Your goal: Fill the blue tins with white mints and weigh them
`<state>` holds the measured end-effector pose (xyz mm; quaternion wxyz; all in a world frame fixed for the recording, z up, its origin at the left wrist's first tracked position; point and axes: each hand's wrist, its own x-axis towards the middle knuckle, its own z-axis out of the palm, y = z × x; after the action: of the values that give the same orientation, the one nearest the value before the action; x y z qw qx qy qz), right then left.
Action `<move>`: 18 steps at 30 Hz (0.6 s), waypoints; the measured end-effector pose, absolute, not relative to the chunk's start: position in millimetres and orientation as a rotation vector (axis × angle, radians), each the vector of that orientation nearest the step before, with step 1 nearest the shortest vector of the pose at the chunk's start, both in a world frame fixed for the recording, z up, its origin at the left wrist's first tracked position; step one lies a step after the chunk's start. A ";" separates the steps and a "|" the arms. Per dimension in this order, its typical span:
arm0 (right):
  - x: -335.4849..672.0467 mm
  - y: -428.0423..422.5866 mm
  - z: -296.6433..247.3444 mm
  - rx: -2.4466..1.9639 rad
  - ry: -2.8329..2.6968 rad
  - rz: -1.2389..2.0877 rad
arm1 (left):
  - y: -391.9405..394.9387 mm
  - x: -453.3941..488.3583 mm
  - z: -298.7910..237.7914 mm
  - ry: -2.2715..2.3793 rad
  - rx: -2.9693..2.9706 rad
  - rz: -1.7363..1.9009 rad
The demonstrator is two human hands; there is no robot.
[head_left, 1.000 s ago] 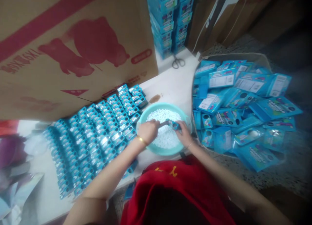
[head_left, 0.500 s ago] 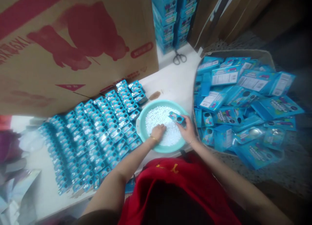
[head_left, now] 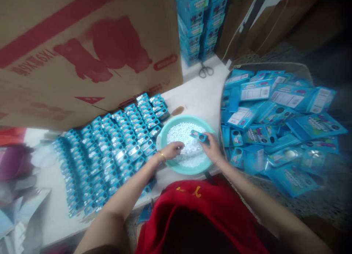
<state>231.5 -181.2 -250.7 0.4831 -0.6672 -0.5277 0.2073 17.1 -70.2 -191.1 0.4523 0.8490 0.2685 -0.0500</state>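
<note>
A turquoise basin (head_left: 202, 171) stands on the table, filled with small white pellets (head_left: 181, 131). Over its right side, my right hand (head_left: 211, 148) grips a small blue box (head_left: 198, 135) between thumb and fingers, tilted above the pellets. My left hand (head_left: 172, 150) is at the basin's left side, its fingers curled together just over the pellets. What those fingers hold, if anything, is hidden. Left of the basin stand many similar small blue boxes (head_left: 121, 155) in close rows, several with white pellets showing at their tops.
At the right, an open carton (head_left: 298, 66) is heaped with blue printed packets (head_left: 295, 96). Scissors (head_left: 205, 70) lie near stacked blue boxes (head_left: 192, 30) at the back. A large cardboard box (head_left: 154, 34) stands behind the rows on the white table (head_left: 192, 94).
My left hand has drawn back left and up out of the pellets, its fingers curled. My right hand keeps the small blue box over the basin. The whole view has shifted slightly.
</note>
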 end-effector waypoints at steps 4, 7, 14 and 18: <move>223.6 -178.6 -257.3 -1.577 -1.385 0.546 | -55.6 21.7 -141.4 0.772 2.239 -0.112; 214.2 -176.9 -257.5 -1.545 -1.444 0.558 | -58.8 40.3 -116.4 0.876 2.461 -0.315; 204.3 -176.3 -258.6 -1.532 -1.435 0.552 | -98.0 82.8 -78.5 1.037 2.716 -0.659; 211.0 -179.5 -261.6 -1.558 -1.390 0.548 | -90.0 68.6 -82.4 1.064 2.696 -0.661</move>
<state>211.0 -179.5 -261.6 0.4718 -0.6364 -0.5677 0.2240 68.6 -90.0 -82.4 0.0842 0.9037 0.3567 -0.2214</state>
